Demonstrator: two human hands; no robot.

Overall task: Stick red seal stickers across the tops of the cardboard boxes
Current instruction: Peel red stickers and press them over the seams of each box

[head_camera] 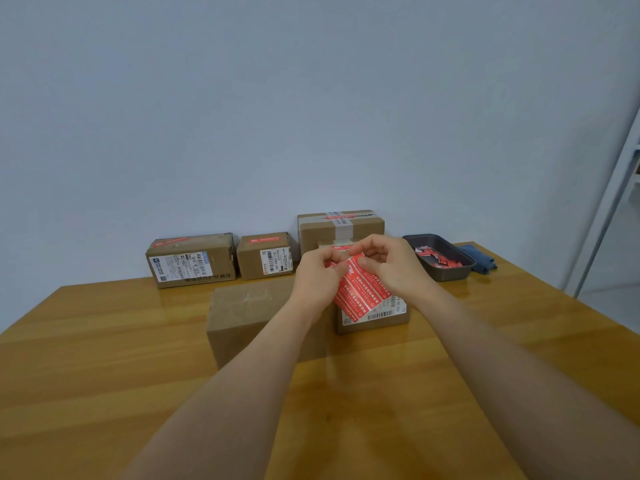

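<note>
Both hands hold a red sticker sheet [360,292] with white print up in the air over the table. My left hand [318,275] pinches its upper left corner and my right hand [391,265] pinches its top edge. Below my left forearm stands a plain cardboard box [246,317] with no red seal on its top. Behind the sheet, a smaller box [377,318] with a barcode label is partly hidden. Along the wall stand three boxes with red seals on top: a left one [190,259], a middle one [265,254] and a taller one [341,228].
A dark tray [440,254] holding red paper scraps sits at the back right of the wooden table [104,358], with a blue cloth [479,259] beside it. A white door frame [609,202] rises at the far right past the table edge.
</note>
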